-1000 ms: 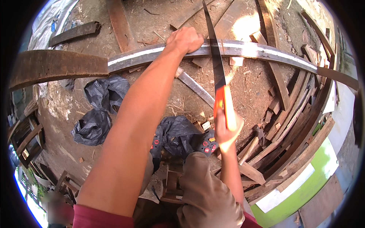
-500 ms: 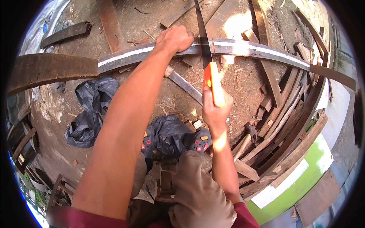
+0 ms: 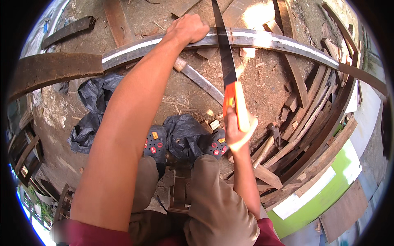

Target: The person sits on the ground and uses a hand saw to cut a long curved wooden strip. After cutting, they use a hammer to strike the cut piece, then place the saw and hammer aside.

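A long grey plank (image 3: 291,44) with a white stripe along it lies crosswise in front of me. My left hand (image 3: 189,29) is closed over its edge, left of the saw; the fingertips are hidden. In my right hand (image 3: 239,133) is a handsaw (image 3: 239,98), gripped by its orange handle. The dark blade crosses the plank just left of a thin line marked across it. Whether the teeth bite into the wood I cannot tell. Below the plank, between my arms, a large knife (image 3: 203,84) with a wooden handle lies on the ground.
Black plastic bags (image 3: 96,93) lie at the left, and another black plastic sheet (image 3: 180,131) lies between my dark clogs (image 3: 155,142). A hammer (image 3: 264,148) rests by stacked boards (image 3: 310,123) on the right. A brown board (image 3: 57,67) meets the plank's left end.
My right hand has pulled the saw back toward me, so more blade shows on my side of the plank. My left hand stays on the plank. The view has shifted slightly.
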Demonstrator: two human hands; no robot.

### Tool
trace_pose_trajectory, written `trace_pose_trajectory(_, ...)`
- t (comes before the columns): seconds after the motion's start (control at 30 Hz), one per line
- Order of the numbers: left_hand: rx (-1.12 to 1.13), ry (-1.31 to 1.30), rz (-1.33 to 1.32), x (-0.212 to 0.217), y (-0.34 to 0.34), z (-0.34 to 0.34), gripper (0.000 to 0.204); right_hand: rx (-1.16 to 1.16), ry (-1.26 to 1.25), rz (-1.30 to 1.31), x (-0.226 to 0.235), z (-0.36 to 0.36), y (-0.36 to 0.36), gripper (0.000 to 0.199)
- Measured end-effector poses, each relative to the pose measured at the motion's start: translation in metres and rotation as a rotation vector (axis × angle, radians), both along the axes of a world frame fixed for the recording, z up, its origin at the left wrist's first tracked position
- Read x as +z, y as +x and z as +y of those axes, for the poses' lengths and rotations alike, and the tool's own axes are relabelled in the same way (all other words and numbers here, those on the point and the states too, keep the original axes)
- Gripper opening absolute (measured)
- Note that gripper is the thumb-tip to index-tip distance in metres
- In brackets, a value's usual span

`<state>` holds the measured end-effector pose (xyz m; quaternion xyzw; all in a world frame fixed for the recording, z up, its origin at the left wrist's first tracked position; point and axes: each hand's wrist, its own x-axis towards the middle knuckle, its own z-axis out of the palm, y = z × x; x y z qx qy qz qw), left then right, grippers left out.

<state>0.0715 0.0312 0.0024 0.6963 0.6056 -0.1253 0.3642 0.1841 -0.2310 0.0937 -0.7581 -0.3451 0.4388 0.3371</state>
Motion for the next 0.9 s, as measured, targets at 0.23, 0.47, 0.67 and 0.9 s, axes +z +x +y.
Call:
trace_pose_trajectory(0.23, 0.032, 0.034, -0.003, 0.014, 0.006, 0.006, 0.05, -0.234, 0.132, 0.139, 0.022, -0.118, 0.019, 0.021)
trace_pose_trajectory(0.47, 0.022, 0.125, 0.01, -0.003, 0.008, 0.007, 0.051, 0.061, 0.221, -0.015, 0.017, -0.098, 0.046, 0.013)
trace_pose_trajectory(0.67, 0.021, 0.001, 0.015, 0.007, 0.017, 0.012, 0.05, 0.115, 0.26, -0.142, 0.029, -0.135, 0.003, 0.014)
trace_pose_trajectory(0.9, 0.04, 0.086, 0.043, 0.005, -0.001, 0.003, 0.048, -0.081, 0.145, -0.004, -0.013, -0.001, 0.007, 0.02)
